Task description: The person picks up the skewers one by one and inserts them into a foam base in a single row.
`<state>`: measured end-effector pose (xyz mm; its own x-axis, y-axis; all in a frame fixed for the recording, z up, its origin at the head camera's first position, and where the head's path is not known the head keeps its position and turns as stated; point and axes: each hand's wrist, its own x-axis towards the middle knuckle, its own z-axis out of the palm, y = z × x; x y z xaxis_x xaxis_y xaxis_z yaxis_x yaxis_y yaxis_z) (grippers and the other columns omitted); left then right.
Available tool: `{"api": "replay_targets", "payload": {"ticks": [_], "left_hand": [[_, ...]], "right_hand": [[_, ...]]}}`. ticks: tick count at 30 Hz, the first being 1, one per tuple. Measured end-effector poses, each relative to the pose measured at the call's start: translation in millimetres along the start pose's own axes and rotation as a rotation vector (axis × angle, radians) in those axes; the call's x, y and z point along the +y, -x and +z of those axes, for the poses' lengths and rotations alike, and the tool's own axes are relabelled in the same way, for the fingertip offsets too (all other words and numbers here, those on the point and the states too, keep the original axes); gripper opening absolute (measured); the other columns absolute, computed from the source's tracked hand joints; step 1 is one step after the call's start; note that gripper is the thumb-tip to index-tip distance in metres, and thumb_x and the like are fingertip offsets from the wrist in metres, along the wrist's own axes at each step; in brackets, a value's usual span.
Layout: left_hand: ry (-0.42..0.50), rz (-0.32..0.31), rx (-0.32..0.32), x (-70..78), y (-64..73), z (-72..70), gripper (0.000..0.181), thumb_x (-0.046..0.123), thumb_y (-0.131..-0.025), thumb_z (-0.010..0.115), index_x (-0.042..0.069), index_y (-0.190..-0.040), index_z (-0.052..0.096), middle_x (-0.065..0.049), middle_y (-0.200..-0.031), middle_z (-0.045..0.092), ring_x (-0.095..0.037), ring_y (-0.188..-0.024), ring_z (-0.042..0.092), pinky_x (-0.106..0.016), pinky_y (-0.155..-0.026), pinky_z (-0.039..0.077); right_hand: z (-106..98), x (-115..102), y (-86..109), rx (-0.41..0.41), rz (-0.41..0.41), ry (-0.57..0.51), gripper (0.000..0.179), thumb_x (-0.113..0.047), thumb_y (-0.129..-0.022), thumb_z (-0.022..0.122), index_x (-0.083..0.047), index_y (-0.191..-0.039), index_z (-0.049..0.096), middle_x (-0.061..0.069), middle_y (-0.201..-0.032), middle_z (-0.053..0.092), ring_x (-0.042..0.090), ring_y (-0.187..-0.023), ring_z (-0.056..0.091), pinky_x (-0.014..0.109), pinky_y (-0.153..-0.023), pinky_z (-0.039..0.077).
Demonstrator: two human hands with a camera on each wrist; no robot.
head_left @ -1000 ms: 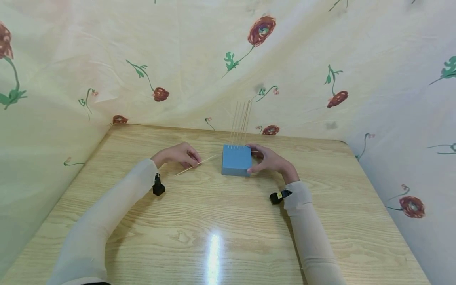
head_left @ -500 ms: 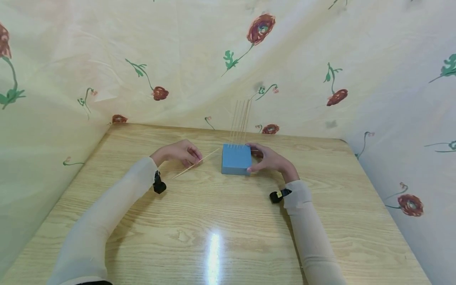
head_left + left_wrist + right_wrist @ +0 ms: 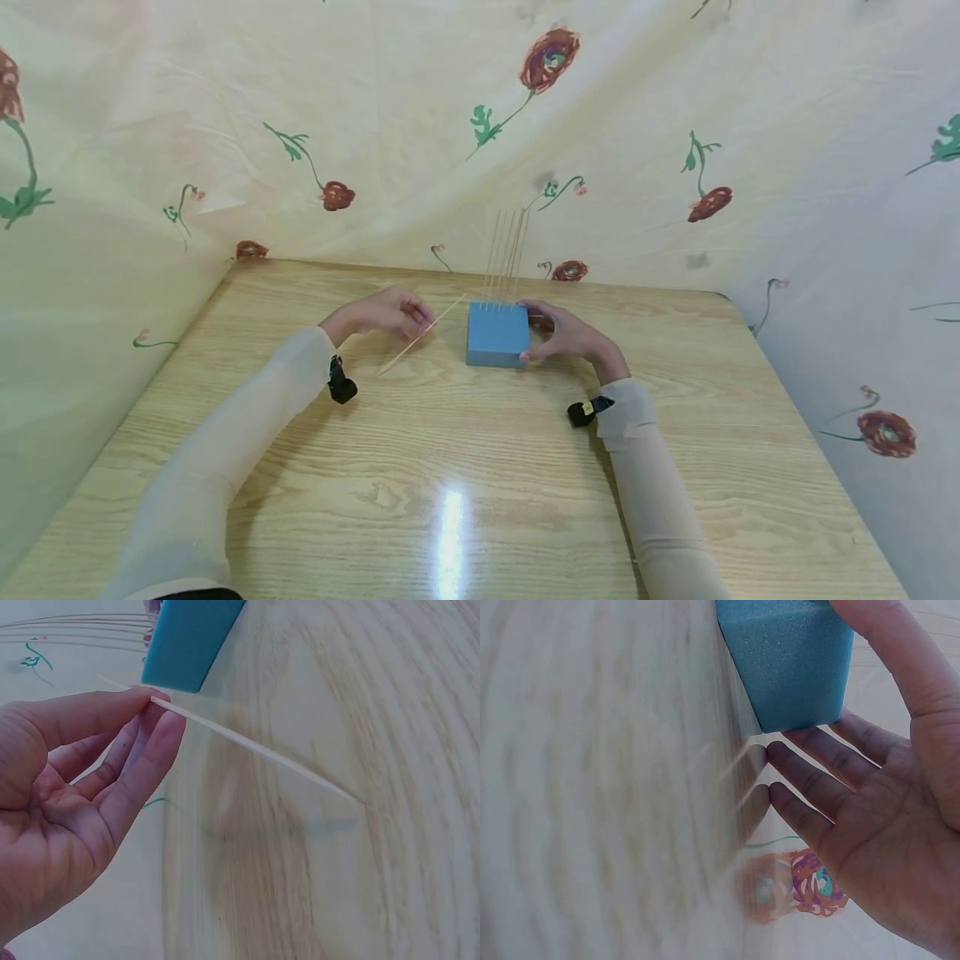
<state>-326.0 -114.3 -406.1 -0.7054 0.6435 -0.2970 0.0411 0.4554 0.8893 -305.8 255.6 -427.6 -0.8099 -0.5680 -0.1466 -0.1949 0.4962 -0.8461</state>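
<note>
My left hand (image 3: pixel 384 312) pinches a thin wooden skewer (image 3: pixel 262 751) between thumb and fingertips, left of the blue foam block (image 3: pixel 498 337). The skewer slants, its upper end pointing toward the block's back left corner. My right hand (image 3: pixel 576 340) grips the block from its right side, thumb at the front corner and fingers around toward the back. Several skewers (image 3: pixel 492 258) stand upright in a row along the block's back edge. In the right wrist view the block sits on the tabletop, with fingertips against its side.
The wood-grain table (image 3: pixel 375 500) meets a cream cloth (image 3: pixel 420 167) printed with red flowers, which hangs behind and along both sides. Light glares on the table near the front. A small black camera is strapped to each wrist.
My left hand has moved slightly right and away from me with the skewer, whose upper end has risen toward the block. The right hand and the block have stayed in place.
</note>
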Motion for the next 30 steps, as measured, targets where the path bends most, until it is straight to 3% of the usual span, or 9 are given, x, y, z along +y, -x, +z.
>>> {"api": "replay_targets", "payload": {"ticks": [11, 18, 23, 26, 30], "left_hand": [[0.045, 0.067, 0.06, 8.3, -5.8, -1.1, 0.035, 0.0, -0.098, 0.061, -0.012, -0.131, 0.055, -0.027, -0.124, 0.063, -0.033, -0.108, 0.067, -0.037, -0.085, 0.063], [0.102, 0.128, 0.111, 18.1, -7.3, -0.1, 0.033, 0.0, -0.099, 0.062, -0.012, -0.129, 0.057, -0.031, -0.122, 0.061, -0.047, -0.113, 0.062, -0.047, -0.09, 0.062], [0.125, 0.171, 0.158, 26.1, -8.1, 0.3, 0.026, -0.001, -0.099, 0.061, -0.007, -0.125, 0.06, -0.021, -0.11, 0.065, -0.051, -0.114, 0.059, -0.05, -0.092, 0.061], [0.143, 0.199, 0.185, 30.7, -9.0, -0.8, 0.027, -0.001, -0.099, 0.061, -0.008, -0.125, 0.06, -0.024, -0.111, 0.064, -0.046, -0.109, 0.062, -0.048, -0.091, 0.061], [0.154, 0.233, 0.213, 35.6, -10.0, -3.1, 0.027, 0.0, -0.099, 0.063, -0.008, -0.125, 0.06, -0.027, -0.114, 0.063, -0.025, -0.096, 0.068, -0.042, -0.088, 0.063]], "right_hand": [[0, -2, 0.5, 0.001, 0.005, 0.009, 0.1, -0.013, -0.083, 0.086, -0.004, -0.161, 0.025, 0.018, -0.166, 0.028, 0.041, -0.153, 0.027, 0.057, -0.126, 0.024], [1, -4, 0.2, -0.004, 0.009, 0.008, 0.1, -0.013, -0.083, 0.086, -0.005, -0.161, 0.024, 0.017, -0.166, 0.028, 0.04, -0.153, 0.028, 0.056, -0.126, 0.025], [1, -5, 1.2, -0.006, 0.002, 0.002, 0.099, -0.011, -0.083, 0.085, -0.004, -0.161, 0.024, 0.018, -0.166, 0.027, 0.042, -0.153, 0.027, 0.056, -0.126, 0.025], [1, -5, 1.8, -0.009, 0.0, 0.001, 0.1, -0.011, -0.083, 0.085, -0.003, -0.161, 0.023, 0.019, -0.166, 0.026, 0.043, -0.153, 0.025, 0.056, -0.126, 0.024], [1, -5, 2.7, -0.01, 0.004, 0.003, 0.1, -0.012, -0.083, 0.085, -0.004, -0.161, 0.023, 0.019, -0.167, 0.024, 0.043, -0.154, 0.024, 0.056, -0.126, 0.024]]}}
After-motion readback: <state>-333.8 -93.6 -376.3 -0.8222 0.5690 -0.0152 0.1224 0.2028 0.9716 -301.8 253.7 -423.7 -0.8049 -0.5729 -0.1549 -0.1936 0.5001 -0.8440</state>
